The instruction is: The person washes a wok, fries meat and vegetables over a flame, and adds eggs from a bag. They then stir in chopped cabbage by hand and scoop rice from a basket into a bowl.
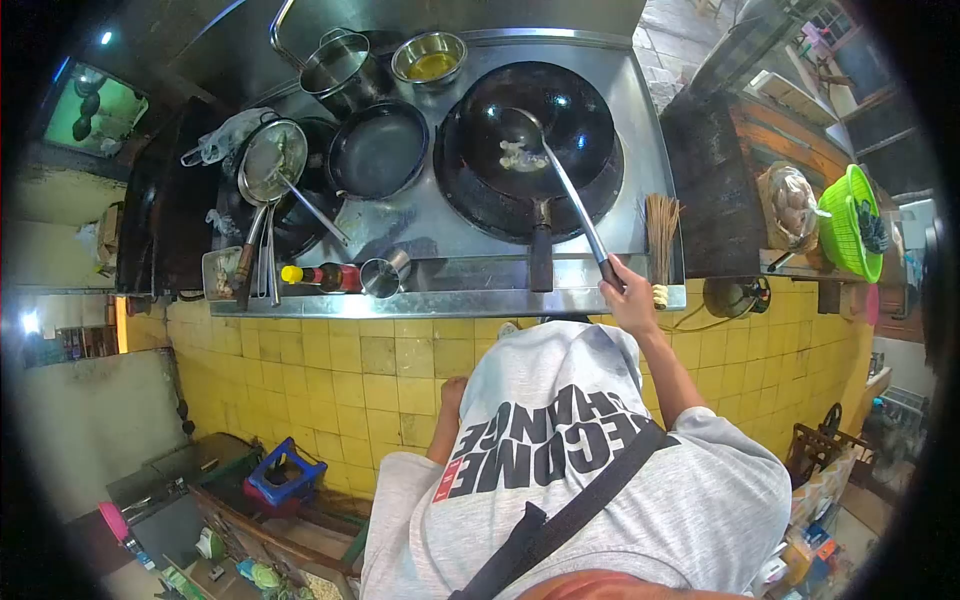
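My right hand (630,298) is closed around the dark grip of a long-handled metal ladle (570,185). The ladle's head rests inside a black wok (580,105), beside a small heap of pale food pieces (524,157). The wok sits on the burner with its dark handle (541,255) pointing toward me. Low at my side, partly behind the grey shirt, is my left hand (454,390); its fingers cannot be made out, and it is apart from the stove.
On the steel stove (420,240) stand a black pan (378,150), a pot (338,65), a bowl of yellow liquid (430,62), a strainer (272,160), a yellow-capped bottle (320,277) and a metal cup (384,273). A bamboo whisk (660,235) lies right; a green basket (850,225) stands beyond.
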`<state>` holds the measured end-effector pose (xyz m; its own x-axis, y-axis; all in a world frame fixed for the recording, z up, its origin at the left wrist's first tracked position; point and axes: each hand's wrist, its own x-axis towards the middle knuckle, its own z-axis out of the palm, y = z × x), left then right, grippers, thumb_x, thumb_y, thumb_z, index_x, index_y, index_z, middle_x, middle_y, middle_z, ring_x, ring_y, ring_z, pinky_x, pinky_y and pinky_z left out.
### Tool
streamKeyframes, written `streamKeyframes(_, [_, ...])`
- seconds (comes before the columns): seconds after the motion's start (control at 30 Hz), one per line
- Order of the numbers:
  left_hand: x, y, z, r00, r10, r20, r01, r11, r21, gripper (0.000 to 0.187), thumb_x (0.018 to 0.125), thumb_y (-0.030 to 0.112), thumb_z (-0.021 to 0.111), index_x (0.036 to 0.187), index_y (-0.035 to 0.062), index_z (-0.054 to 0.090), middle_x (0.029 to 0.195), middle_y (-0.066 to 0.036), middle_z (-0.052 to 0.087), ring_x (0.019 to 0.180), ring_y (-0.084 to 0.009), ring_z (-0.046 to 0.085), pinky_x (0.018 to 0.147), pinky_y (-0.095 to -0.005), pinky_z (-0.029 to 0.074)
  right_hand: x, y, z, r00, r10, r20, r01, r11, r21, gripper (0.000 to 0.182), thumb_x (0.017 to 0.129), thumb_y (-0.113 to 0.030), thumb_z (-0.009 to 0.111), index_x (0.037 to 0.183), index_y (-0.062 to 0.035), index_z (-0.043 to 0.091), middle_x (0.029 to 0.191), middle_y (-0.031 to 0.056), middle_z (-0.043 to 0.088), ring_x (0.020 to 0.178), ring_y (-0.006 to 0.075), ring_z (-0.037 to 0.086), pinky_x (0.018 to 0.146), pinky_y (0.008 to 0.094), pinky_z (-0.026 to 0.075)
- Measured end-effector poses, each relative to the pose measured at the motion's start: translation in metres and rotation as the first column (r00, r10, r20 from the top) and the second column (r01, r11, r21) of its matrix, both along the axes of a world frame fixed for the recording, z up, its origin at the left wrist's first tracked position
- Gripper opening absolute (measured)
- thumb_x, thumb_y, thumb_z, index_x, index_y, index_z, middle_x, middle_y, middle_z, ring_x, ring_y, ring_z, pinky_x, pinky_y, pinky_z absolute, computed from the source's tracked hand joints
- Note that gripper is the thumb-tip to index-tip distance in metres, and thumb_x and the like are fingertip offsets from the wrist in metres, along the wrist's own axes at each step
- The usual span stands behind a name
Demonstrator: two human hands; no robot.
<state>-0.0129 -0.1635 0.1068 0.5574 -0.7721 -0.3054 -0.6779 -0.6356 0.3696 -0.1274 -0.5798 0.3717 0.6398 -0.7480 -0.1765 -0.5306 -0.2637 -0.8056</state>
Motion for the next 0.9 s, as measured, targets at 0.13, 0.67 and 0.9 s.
streamKeyframes(0.13, [-0.008,-0.001,0.015,0.967,0.170,-0.188,-0.190,0.977,-0.093,0.017,0.073,0.021,0.051,0.078,0.0069,0.060,0.076,-0.013,0.061,0.067,-0.0322,0.059,0.059,-0.0404,0.046,-0.007,-0.001,0.001,0.997,0.072,0.036,-0.075,0.995,0.071,0.050,0.072,-0.011,0.061,0.118,-0.0002,0.048,0.088,0.0205,0.061,0.080,0.0220,0.061,0.075,0.0287,0.044])
streamKeyframes(0.67, [-0.008,-0.032,0.039,0.126,0.631,-0.766,-0.916,0.371,0.155,0.016,0.078,0.014,0.050,0.077,0.0017,0.061,0.067,-0.008,0.059,0.059,-0.0141,0.053,0.054,-0.0281,0.042,0.012,-0.070,0.022,0.832,0.108,-0.545,-0.395,0.805,-0.444,0.051,0.075,-0.006,0.050,0.125,-0.0108,0.041,0.094,0.0125,0.056,0.079,0.0322,0.059,0.067,0.0428,0.048])
streamKeyframes(0.9, [-0.017,-0.008,0.001,0.431,0.612,-0.663,-0.780,0.622,0.067,0.016,0.077,0.013,0.051,0.073,0.0020,0.061,0.065,-0.006,0.059,0.060,-0.0161,0.054,0.056,-0.0297,0.043,-0.012,-0.028,0.006,0.970,0.235,-0.064,-0.243,0.915,-0.321,0.050,0.071,-0.006,0.057,0.120,-0.0064,0.047,0.084,0.0177,0.059,0.074,0.0320,0.060,0.065,0.0369,0.046])
